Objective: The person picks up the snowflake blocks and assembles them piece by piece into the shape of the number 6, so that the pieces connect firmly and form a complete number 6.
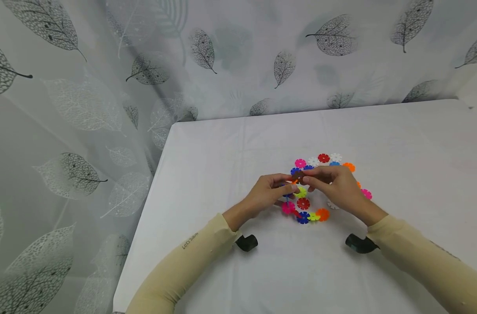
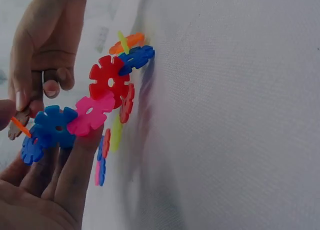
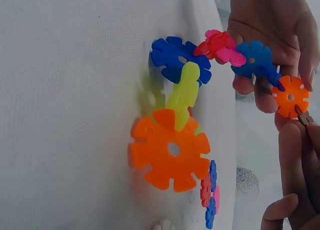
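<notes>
My left hand (image 1: 267, 192) pinches an orange flower-shaped slotted disc (image 3: 284, 102) at the end of a linked chain. A brown disc (image 3: 306, 118) is pinched by my right hand (image 1: 338, 187), its edge right at the orange disc's rim. From the left fingers the chain runs through blue discs (image 2: 49, 121), a pink disc (image 2: 80, 121) and a red disc (image 2: 101, 87) down toward the table. A darker blue disc (image 3: 167, 52), a yellow disc (image 3: 186, 87) and a larger-looking orange disc (image 3: 155, 162) make up its far end, low over the cloth.
Several loose discs lie around the hands on the white-covered table (image 1: 223, 152), among them a red one (image 1: 323, 155), a white one (image 1: 336, 155) and a pink one (image 1: 366, 194). A black device sits under each wrist. A leaf-patterned curtain (image 1: 242, 78) hangs behind.
</notes>
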A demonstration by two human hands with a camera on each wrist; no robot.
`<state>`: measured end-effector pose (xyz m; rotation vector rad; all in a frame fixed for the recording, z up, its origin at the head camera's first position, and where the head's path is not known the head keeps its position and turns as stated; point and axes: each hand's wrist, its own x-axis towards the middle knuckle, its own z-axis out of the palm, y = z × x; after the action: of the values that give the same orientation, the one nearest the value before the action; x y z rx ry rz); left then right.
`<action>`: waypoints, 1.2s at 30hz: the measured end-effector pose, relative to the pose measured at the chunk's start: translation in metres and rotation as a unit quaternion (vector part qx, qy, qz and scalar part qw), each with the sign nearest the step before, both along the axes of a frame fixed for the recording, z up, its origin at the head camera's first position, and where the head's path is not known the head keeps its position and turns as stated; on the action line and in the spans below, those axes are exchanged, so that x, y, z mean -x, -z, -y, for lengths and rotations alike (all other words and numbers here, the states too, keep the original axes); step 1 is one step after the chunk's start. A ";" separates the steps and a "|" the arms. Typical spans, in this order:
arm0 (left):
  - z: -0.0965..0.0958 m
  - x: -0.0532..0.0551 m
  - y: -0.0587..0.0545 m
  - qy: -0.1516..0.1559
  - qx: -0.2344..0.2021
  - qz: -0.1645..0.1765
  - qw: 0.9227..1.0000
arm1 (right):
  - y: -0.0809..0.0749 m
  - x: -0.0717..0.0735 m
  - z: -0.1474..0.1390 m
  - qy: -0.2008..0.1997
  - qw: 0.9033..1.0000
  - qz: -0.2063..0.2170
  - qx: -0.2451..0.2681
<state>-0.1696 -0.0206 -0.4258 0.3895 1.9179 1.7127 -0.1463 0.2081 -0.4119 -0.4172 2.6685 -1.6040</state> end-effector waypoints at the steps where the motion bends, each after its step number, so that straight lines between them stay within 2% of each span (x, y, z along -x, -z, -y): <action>1: 0.000 0.000 -0.001 0.000 0.004 0.002 1.000 | -0.001 0.000 0.000 -0.006 1.000 0.007 0.001; 4: -0.001 0.000 -0.003 -0.006 0.010 0.003 1.000 | -0.001 0.000 -0.001 -0.030 0.999 0.025 0.008; 9: -0.001 0.000 -0.002 -0.022 0.008 -0.025 0.999 | -0.001 0.000 -0.001 -0.050 0.998 0.035 -0.004; 13: 0.001 0.001 0.002 -0.040 0.019 -0.057 0.997 | 0.000 0.001 -0.006 -0.022 0.999 0.031 -0.029; 18: 0.004 0.003 0.002 -0.073 0.075 -0.090 0.990 | 0.001 0.005 -0.017 0.037 0.999 0.014 -0.026; 20: 0.005 0.004 0.002 -0.085 0.088 -0.088 0.989 | 0.001 0.007 -0.022 0.057 0.998 0.012 -0.015; 26: 0.005 0.006 0.003 -0.096 0.081 -0.054 0.991 | -0.003 0.010 -0.037 0.106 0.994 0.034 0.005; 32: 0.005 0.008 0.004 -0.101 0.077 -0.021 0.992 | -0.002 0.010 -0.051 0.114 0.991 0.063 -0.006; 36: 0.005 0.009 0.005 -0.106 0.071 -0.021 0.992 | 0.001 0.010 -0.061 0.109 0.989 0.097 -0.027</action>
<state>-0.1785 -0.0259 -0.4307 0.1729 2.1625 1.6951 -0.1564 0.2686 -0.4133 0.0333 2.6774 -1.5252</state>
